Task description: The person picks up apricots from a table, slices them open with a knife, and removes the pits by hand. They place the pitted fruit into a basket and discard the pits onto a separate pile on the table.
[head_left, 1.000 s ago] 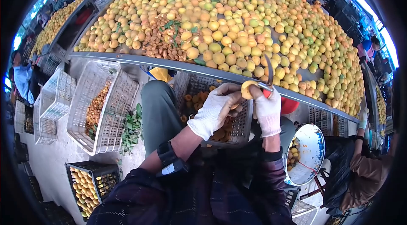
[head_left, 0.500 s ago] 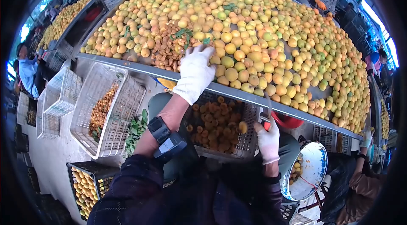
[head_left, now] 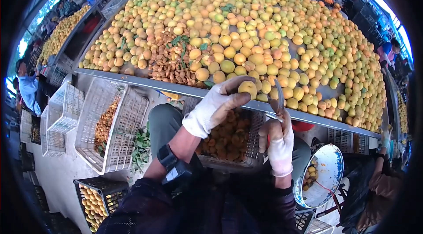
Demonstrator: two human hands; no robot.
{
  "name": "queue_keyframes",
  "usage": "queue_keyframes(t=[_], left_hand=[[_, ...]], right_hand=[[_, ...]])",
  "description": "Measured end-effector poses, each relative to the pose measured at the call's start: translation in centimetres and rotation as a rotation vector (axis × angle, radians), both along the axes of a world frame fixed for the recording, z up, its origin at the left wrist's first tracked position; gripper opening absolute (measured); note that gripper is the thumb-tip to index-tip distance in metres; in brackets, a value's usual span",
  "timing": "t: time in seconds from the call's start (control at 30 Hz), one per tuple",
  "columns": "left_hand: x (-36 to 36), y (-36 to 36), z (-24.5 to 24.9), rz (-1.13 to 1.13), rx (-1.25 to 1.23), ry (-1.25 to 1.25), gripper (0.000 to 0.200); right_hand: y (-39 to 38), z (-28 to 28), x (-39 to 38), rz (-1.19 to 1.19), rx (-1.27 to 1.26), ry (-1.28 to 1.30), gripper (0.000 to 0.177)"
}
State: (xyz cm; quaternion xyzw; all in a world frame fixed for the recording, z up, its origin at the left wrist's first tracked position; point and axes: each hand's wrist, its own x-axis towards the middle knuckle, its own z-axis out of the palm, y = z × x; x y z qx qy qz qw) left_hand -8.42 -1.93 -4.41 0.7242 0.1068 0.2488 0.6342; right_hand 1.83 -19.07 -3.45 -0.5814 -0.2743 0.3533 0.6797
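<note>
At the far left a person in a blue shirt (head_left: 27, 89) sits beside stacked empty white crates (head_left: 61, 107). Next to these, a tilted white crate (head_left: 128, 109) holds a streak of brownish fruit pieces, and a black crate (head_left: 101, 183) at the near left holds whole yellow fruit. Green leaves (head_left: 141, 143) lie on the floor between them.

The left hand (head_left: 216, 104), in a white glove, is raised just above the near metal rim of the long table (head_left: 145, 83). Its fingers and thumb are closed around one whole apricot (head_left: 247, 88), which it holds in the air over the rim. A dark wrist device (head_left: 174, 166) sits on that forearm. Beyond the rim lies a pile of brown pits (head_left: 169, 64), and a broad heap of apricots (head_left: 264, 27) covers the rest of the table.

Below the hands, a grey crate (head_left: 229, 161) on the lap holds orange halves. The right hand (head_left: 277, 140), also gloved, is clenched round the handle of a knife (head_left: 278, 97); the blade points up, just right of the held apricot. At the near right stands a white bowl (head_left: 329, 163) with a few apricots in it, and beside it a co-worker's sleeve (head_left: 382, 183)
</note>
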Motion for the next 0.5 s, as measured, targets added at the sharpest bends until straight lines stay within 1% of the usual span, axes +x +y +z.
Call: queue_keyframes(t=[0.07, 0.1, 0.13, 0.17, 0.2, 0.23, 0.3, 0.33, 0.37, 0.4, 0.43, 0.47, 0.5], left_hand=[[0.0, -2.1, -0.9, -0.127, -0.724, -0.275, 0.049], [-0.3, -2.7, -1.0, -0.168, -0.831, -0.324, 0.05], [-0.7, -3.4, -1.0, -0.171, -0.827, -0.324, 0.05], [-1.0, -4.0, -0.9, -0.09, -0.664, -0.266, 0.05], [-1.3, -4.5, -0.7, -0.009, -0.501, -0.21, 0.051], [-1.5, -4.9, -0.5, -0.011, -0.499, -0.211, 0.051], [-1.7, -5.8, 0.1, 0.087, -0.295, -0.111, 0.05], [-1.6, -6.3, 0.5, 0.132, -0.19, -0.062, 0.05], [-1.5, -6.7, 0.8, 0.177, 0.009, -0.054, 0.051], [-1.5, -6.7, 0.6, 0.175, 0.197, -0.059, 0.055], [-1.5, -7.2, 0.6, 0.17, 0.16, -0.059, 0.056], [-1.5, -7.8, 0.9, 0.165, 0.122, -0.06, 0.058], [-1.4, -8.2, 1.1, 0.163, 0.123, -0.067, 0.058]], right_hand=[[-0.3, 0.6, -0.6, 0.015, 0.021, -0.052, 0.05], [-0.5, 0.9, -1.0, 0.023, -0.024, -0.049, 0.047], [-0.7, 1.2, -1.3, 0.03, -0.07, -0.043, 0.045], [-1.0, 1.5, -1.7, 0.012, -0.055, -0.085, 0.035], [-1.2, 1.6, -1.8, 0.01, -0.053, -0.087, 0.035], [-1.4, 1.7, -1.8, -0.019, -0.064, -0.092, 0.032], [-1.7, 2.1, -2.0, -0.054, -0.073, -0.096, 0.029], [-1.5, 2.4, -2.1, -0.04, -0.132, -0.055, 0.026], [-1.2, 2.7, -2.2, -0.027, -0.191, -0.016, 0.022], [-1.1, 2.9, -2.2, -0.012, -0.25, 0.023, 0.019], [-1.1, 2.4, -2.1, 0.005, -0.279, 0.095, 0.018], [-1.2, 1.7, -2.1, -0.001, -0.277, 0.089, 0.018], [-1.5, 0.9, -2.2, 0.035, -0.034, 0.287, 0.025]])
